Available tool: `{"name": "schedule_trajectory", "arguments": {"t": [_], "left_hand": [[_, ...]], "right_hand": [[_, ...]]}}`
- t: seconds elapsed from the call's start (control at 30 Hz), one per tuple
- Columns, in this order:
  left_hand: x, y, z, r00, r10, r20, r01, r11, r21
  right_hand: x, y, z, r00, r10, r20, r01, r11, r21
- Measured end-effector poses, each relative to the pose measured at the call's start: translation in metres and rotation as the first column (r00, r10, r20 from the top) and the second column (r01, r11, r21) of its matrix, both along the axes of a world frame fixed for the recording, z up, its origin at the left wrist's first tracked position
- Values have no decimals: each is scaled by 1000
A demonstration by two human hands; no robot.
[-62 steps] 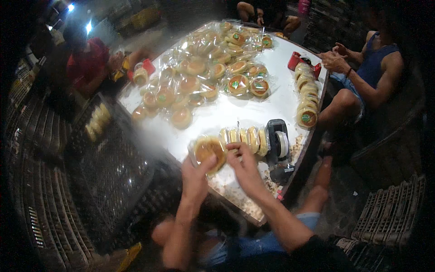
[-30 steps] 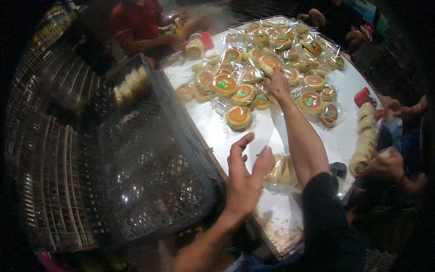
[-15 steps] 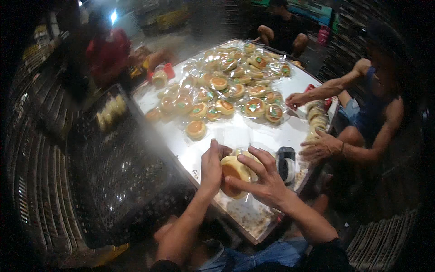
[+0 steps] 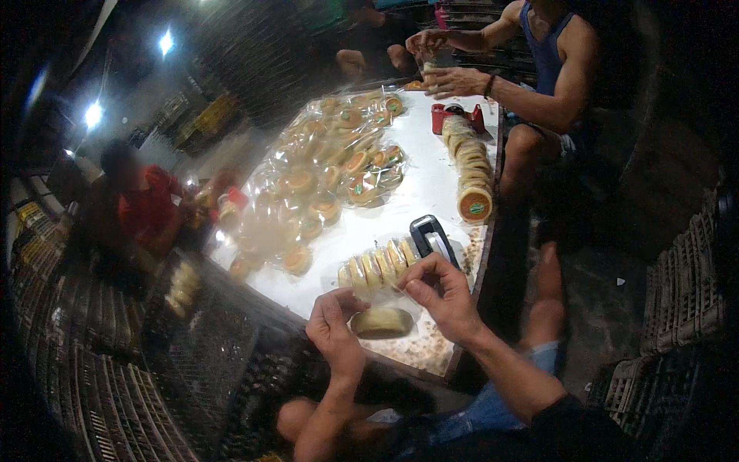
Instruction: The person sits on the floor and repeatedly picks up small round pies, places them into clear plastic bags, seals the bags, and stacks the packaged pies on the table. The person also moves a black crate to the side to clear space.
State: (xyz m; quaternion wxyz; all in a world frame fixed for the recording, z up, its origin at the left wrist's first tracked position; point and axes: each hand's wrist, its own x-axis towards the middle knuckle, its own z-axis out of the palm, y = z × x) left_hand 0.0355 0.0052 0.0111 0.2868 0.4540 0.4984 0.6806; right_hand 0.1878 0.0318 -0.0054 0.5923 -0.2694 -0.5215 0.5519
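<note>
Between my hands a round golden bun [image 4: 382,323] hangs edge-on in a clear plastic bag. My left hand [image 4: 332,323] pinches the bag at the left, and my right hand [image 4: 439,296] pinches its upper right. Just beyond them a short row of bagged buns [image 4: 369,267] stands on edge on the white tabletop [image 4: 362,225], beside a black tape dispenser [image 4: 425,231]. A heap of bagged buns [image 4: 331,162], some with green stickers, covers the far left of the table. A longer row of buns [image 4: 469,169] leads to a red tape dispenser [image 4: 457,115] on the right.
At the right a co-worker in a blue tank top [image 4: 554,69] handles a small bag; another in red [image 4: 150,204] sits at left, and a third [image 4: 369,42] behind. A black crate with buns [image 4: 200,346] stands at my left, stacked crates [image 4: 677,277] at the right.
My hands have moved apart to the bag's sides; the bun now hangs edge-on between them. The blue-topped co-worker's hands have left the row and are raised at the far edge. The view has shifted.
</note>
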Motion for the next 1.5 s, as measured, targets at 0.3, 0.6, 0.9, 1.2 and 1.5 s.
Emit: {"name": "schedule_trajectory", "arguments": {"t": [0.3, 0.6, 0.9, 1.2, 1.5], "left_hand": [[-9, 6, -2, 965, -197, -175, 133, 938, -319], [-6, -20, -2, 976, -156, -152, 120, 968, -220], [-36, -9, -5, 969, 113, -218, -76, 982, 172], [-71, -4, -39, 952, -271, -143, 275, 961, 12], [-42, -16, -33, 970, -146, 196, 167, 982, -92]], "right_hand": [[-16, -15, 12, 994, -92, -62, 96, 993, 64], [-35, -10, -2, 984, -120, 134, 110, 990, 84], [-85, -18, -14, 968, -124, 218, 52, 950, 309], [-71, 1, -38, 798, -277, 535, 11, 894, 447], [-49, 1, -7, 781, -204, 590, -55, 919, 391]]}}
